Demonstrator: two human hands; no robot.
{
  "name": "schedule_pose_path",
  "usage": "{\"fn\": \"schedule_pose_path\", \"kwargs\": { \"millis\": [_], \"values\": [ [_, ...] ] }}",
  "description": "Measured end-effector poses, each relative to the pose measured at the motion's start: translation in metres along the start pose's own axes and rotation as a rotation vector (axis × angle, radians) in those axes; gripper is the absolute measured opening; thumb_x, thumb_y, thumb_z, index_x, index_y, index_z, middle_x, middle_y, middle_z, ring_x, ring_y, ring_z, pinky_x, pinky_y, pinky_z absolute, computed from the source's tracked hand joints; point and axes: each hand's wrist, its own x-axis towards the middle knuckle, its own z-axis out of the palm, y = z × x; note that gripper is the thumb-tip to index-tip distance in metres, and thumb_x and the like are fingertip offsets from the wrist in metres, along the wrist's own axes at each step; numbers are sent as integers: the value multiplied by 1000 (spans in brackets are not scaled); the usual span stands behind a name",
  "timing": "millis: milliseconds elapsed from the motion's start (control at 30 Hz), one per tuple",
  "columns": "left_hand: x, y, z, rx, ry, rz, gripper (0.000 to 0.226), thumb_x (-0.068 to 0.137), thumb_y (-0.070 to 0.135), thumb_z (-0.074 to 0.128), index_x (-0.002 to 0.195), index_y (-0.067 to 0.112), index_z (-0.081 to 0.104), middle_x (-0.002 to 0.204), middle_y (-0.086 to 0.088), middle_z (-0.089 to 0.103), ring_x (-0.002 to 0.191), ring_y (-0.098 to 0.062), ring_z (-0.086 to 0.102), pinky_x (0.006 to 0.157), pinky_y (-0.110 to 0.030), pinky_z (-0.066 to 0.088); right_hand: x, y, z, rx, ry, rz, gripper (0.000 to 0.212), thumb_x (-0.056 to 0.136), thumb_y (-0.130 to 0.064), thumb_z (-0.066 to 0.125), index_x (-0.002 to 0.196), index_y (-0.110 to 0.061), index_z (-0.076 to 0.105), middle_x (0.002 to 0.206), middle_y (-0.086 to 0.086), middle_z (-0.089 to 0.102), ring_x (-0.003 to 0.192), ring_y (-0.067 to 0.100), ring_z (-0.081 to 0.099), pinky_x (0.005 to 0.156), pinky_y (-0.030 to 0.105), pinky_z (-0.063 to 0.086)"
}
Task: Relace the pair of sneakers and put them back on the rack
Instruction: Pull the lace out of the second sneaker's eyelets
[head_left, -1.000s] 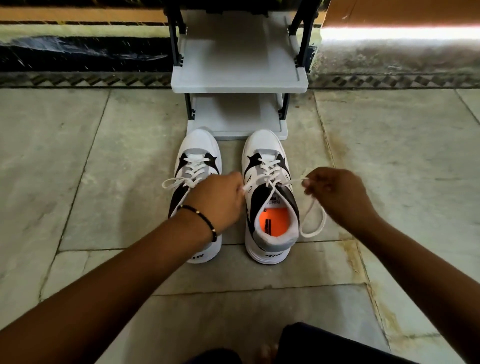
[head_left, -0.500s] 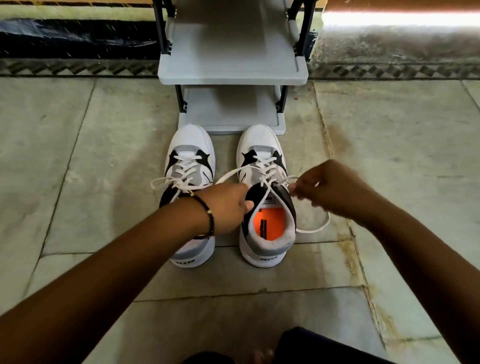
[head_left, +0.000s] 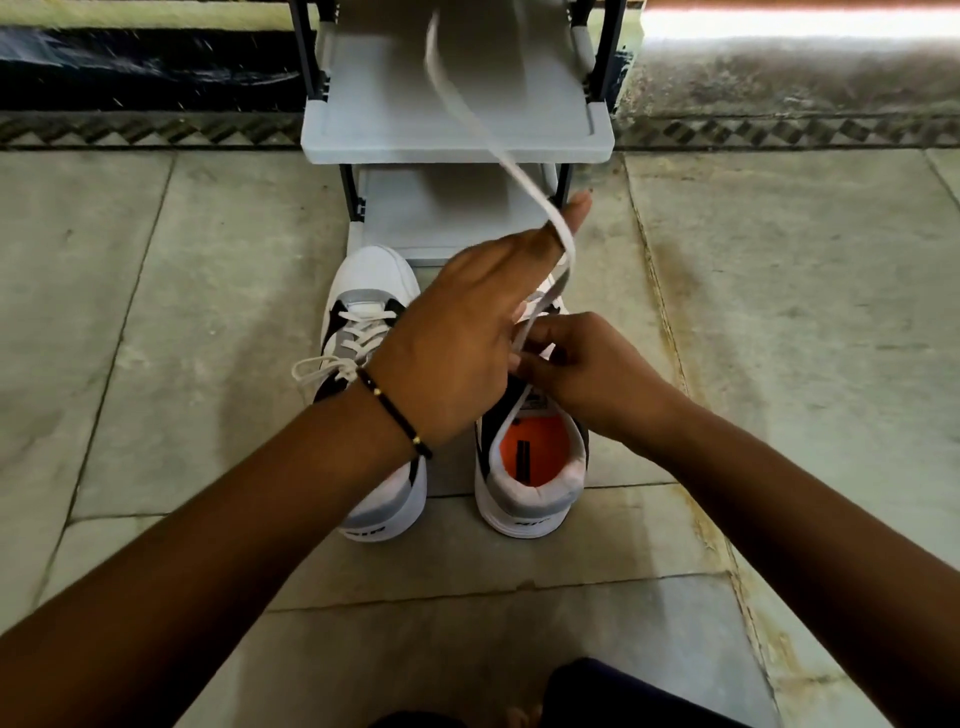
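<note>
Two white, grey and black sneakers stand side by side on the floor, toes toward the grey rack (head_left: 457, 140). The left sneaker (head_left: 371, 291) has its laces crossed and loose ends trailing left. The right sneaker (head_left: 535, 467) shows an orange insole. My left hand (head_left: 467, 338) reaches across over the right sneaker with a white lace (head_left: 524, 176) draped over its raised fingers, the lace whipping up in front of the rack. My right hand (head_left: 587, 369) pinches the lace at the right sneaker's tongue. Both hands hide most of that shoe's lacing.
The rack has a grey upper shelf and a lower shelf (head_left: 441, 218) right behind the toes, with dark posts. Stone floor tiles spread on both sides. A patterned border strip (head_left: 156, 130) runs along the wall. My dark-clothed knee (head_left: 597, 696) is at the bottom.
My left hand has crossed to the right over the right sneaker, flinging a lace end upward. My right hand has moved in from the right side to the tongue.
</note>
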Motion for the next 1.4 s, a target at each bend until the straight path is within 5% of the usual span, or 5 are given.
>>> {"fn": "schedule_pose_path", "kwargs": {
  "millis": [233, 500, 733, 1200, 1400],
  "values": [
    [-5, -18, 3, 159, -283, -224, 25, 91, 15, 47, 111, 17, 62, 93, -7, 72, 89, -22, 63, 81, -33, 48, -3, 5, -13, 175, 109, 17, 29, 91, -23, 55, 75, -1, 67, 65, 11, 63, 54, 13, 53, 56, 27, 42],
    [-12, -18, 4, -475, -405, -451, 14, 89, 15, 54, 100, 22, 60, 75, -6, 75, 79, -36, 68, 84, -45, 52, -9, 3, -19, 352, 46, -30, 27, 89, -16, 57, 83, 9, 66, 71, 18, 66, 53, 2, 50, 51, 14, 37],
    [-13, -28, 14, 238, -207, -252, 28, 84, 44, 53, 79, 19, 63, 58, 1, 55, 61, -21, 54, 60, -32, 46, -12, 0, -18, 398, 15, -82, 24, 86, -13, 61, 83, 10, 66, 67, 12, 67, 54, 3, 53, 51, 10, 39],
    [-14, -22, -8, -1307, 54, -848, 34, 95, 31, 37, 68, 23, 56, 58, 10, 64, 74, -8, 64, 70, -27, 45, -13, 8, -22, 523, 239, -28, 21, 89, -18, 57, 76, -9, 70, 81, 6, 71, 68, 18, 53, 56, 28, 39],
    [-29, -62, -24, -97, 266, -459, 34, 95, 31, 41, 71, 17, 61, 41, 8, 57, 49, -12, 57, 56, -20, 50, -24, 41, -29, 591, 364, 103, 21, 89, -12, 55, 76, -4, 69, 66, 3, 66, 61, 19, 53, 50, 26, 38]
  ]
}}
